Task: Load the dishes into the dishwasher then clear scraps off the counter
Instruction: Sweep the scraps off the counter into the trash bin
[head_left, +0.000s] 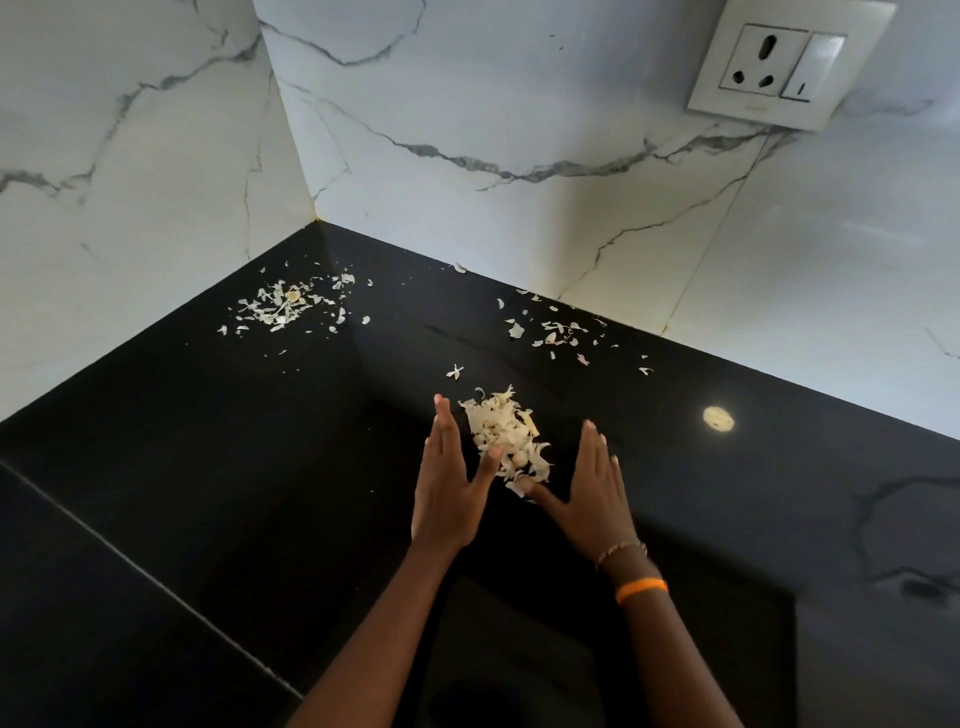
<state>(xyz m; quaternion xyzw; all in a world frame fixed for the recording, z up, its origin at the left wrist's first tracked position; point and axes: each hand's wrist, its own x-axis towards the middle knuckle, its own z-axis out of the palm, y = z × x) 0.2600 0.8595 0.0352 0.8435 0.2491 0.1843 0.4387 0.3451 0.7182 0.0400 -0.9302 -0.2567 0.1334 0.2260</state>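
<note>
Scraps between left grip and right grip

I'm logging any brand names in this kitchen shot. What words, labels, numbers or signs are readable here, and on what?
No text reads clearly anywhere in the picture.
White plastic wall socket plate: a faint embossed mark on its lower edge, too small and blurred to read.
Rocker switch on that plate: only a short dark line, not a word.
Black stone counter and white marble wall: none.
</note>
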